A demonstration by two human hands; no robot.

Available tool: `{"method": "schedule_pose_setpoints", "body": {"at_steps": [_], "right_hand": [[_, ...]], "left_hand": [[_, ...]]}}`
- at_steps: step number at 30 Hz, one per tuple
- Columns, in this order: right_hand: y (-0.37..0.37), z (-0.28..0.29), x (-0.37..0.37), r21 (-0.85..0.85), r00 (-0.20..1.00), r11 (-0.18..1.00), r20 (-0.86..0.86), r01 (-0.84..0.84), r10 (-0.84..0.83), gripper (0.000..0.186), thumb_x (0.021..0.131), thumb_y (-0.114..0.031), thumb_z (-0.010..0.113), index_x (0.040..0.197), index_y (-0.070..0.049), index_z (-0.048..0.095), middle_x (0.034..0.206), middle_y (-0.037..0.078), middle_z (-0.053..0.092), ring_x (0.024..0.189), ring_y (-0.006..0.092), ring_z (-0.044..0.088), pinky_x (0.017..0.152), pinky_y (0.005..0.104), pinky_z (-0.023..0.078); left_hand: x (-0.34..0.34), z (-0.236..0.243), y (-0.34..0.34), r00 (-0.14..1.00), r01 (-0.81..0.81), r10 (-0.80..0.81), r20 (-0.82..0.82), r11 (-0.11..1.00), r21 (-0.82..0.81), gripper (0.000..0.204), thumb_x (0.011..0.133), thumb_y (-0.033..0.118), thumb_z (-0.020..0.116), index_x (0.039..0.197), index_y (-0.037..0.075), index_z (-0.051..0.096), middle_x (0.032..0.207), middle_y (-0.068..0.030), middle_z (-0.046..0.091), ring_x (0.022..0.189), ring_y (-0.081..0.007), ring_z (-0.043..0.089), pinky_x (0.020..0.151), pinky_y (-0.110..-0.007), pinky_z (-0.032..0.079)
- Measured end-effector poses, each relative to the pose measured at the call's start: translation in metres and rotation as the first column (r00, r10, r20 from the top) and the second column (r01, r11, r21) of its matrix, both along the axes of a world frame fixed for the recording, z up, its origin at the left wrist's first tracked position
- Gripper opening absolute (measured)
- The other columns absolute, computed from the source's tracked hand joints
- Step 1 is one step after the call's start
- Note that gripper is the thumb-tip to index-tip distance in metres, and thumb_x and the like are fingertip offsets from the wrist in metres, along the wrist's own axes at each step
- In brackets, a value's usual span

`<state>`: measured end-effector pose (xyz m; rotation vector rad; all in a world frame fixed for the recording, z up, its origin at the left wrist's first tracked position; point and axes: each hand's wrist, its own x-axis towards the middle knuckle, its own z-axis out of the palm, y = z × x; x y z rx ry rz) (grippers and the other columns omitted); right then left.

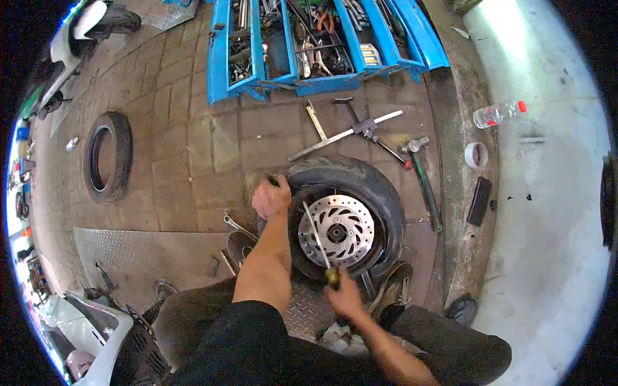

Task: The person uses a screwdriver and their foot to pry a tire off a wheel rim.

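A wheel with a black tyre [386, 193] lies flat in front of me, its silver brake disc [347, 248] facing up. My right hand [346, 297] is closed round the yellow-and-dark handle of a long screwdriver [315, 228]. The shaft slants across the disc's left side, its tip near the upper left rim. At the tyre's upper left edge, my left hand [271, 198] has its fingers curled. Something dark shows by those fingers; what they hold, if anything, I cannot make out. Below the wheel, a metal bar [367, 283] sticks out near my shoe.
Beyond the wheel stands an open blue toolbox [347, 83]. A metal clamp-like tool [347, 133] and a hammer [425, 186] lie nearby. To the left are a loose tyre [119, 157] and a wrench [238, 223]. A bottle [499, 116], tape roll [476, 156] and phone [479, 201] are at right.
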<state>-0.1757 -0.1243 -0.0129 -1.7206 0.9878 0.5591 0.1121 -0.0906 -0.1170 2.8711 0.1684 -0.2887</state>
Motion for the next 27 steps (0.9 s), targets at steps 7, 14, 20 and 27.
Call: {"method": "schedule_pose_setpoints", "body": {"at_steps": [7,14,20,27], "right_hand": [[-0.046,0.003,-0.005,-0.27,0.997,0.961,0.063,0.056,-0.041,0.074,0.081,-0.019,0.073,0.144,0.003,0.04,0.12,0.032,0.063,0.111,0.0495,0.061,0.097,0.0512,0.048],[-0.027,-0.009,0.005,-0.352,0.974,0.919,0.195,0.176,-0.112,0.057,0.091,-0.022,0.07,0.136,0.004,0.047,0.12,0.03,0.064,0.112,0.0467,0.063,0.098,0.0479,0.049],[-0.034,-0.02,0.033,-0.428,0.937,0.873,0.339,0.234,-0.085,0.051,0.094,-0.026,0.07,0.132,0.004,0.055,0.116,0.029,0.066,0.107,0.0448,0.065,0.094,0.0457,0.05],[-0.03,-0.003,0.038,-0.309,0.884,0.871,0.396,0.381,-0.246,0.049,0.09,-0.024,0.074,0.128,0.002,0.059,0.116,0.02,0.068,0.109,0.0324,0.065,0.098,0.0409,0.048]], "left_hand": [[0.002,0.009,-0.003,1.0,-0.012,0.013,-0.022,0.999,0.043,0.051,0.087,0.051,0.064,0.099,0.002,0.073,0.091,-0.024,0.073,0.09,-0.0418,0.071,0.081,-0.051,0.056],[0.0,0.003,0.001,1.0,-0.015,0.015,0.001,1.0,0.0,0.05,0.086,0.05,0.063,0.095,0.002,0.072,0.089,-0.0251,0.072,0.088,-0.0421,0.071,0.081,-0.052,0.056],[-0.002,0.003,-0.002,1.0,0.002,-0.002,0.008,1.0,-0.026,0.05,0.085,0.05,0.064,0.095,0.002,0.072,0.09,-0.0251,0.072,0.088,-0.0424,0.071,0.081,-0.052,0.056],[0.002,0.008,-0.001,0.999,-0.03,0.028,-0.038,0.999,-0.043,0.048,0.087,0.049,0.061,0.093,0.002,0.074,0.09,-0.0246,0.073,0.087,-0.0427,0.071,0.08,-0.052,0.056]]}}
